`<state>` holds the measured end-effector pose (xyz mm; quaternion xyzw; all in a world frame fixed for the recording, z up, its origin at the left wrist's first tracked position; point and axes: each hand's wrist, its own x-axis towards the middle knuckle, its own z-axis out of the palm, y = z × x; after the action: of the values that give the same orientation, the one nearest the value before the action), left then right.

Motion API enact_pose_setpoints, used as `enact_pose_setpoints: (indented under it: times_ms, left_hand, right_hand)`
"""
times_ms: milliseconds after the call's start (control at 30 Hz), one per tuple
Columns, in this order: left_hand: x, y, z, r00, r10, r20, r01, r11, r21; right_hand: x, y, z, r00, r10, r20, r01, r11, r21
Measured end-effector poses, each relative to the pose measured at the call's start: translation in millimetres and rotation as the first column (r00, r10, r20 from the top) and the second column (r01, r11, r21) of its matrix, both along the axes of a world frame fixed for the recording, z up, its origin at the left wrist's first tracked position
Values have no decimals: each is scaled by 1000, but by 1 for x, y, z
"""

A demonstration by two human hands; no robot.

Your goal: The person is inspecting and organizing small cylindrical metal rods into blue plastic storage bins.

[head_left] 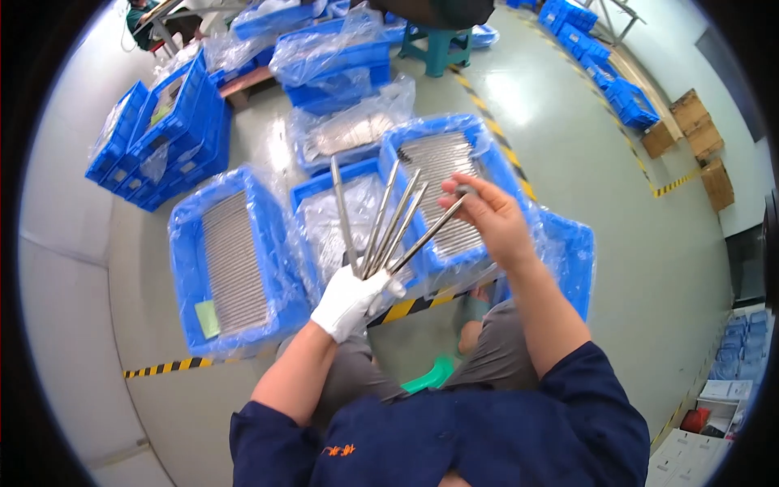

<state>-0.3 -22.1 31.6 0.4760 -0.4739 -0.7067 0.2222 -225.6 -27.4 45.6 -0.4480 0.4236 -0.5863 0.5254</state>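
Note:
My left hand, in a white glove, is closed around the lower ends of several slim metal rods, which fan out upward. My bare right hand pinches the upper end of the rightmost rod between thumb and fingers. A small grey piece shows at that end; its kind is unclear. Behind my right hand, a blue crate lined with clear film holds rows of similar rods. To the left, another lined blue crate holds a stack of rods and a pale green slip.
Between these crates stands a blue crate with clear film inside. Behind it is another film-covered crate. Stacked blue crates stand far left, a green stool at the back. Cardboard boxes line the right wall.

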Motion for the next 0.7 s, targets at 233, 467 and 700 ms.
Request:
enact_pose_setpoints:
  times_ms: [233, 467, 700]
  left_hand:
    - [1, 13, -8, 998, 61, 27, -61, 998, 0]
    - [11, -7, -8, 994, -3, 105, 6, 1000, -28]
    - [18, -10, 2, 984, -179, 2, 179, 983, 50]
  right_hand:
    - [19, 14, -3, 839, -208, -504, 116, 971, -209]
    - [-10, 15, 13, 896, 196, -398, -182, 981, 73]
    - [-47, 4, 21, 979, 127, -156, -99, 979, 177]
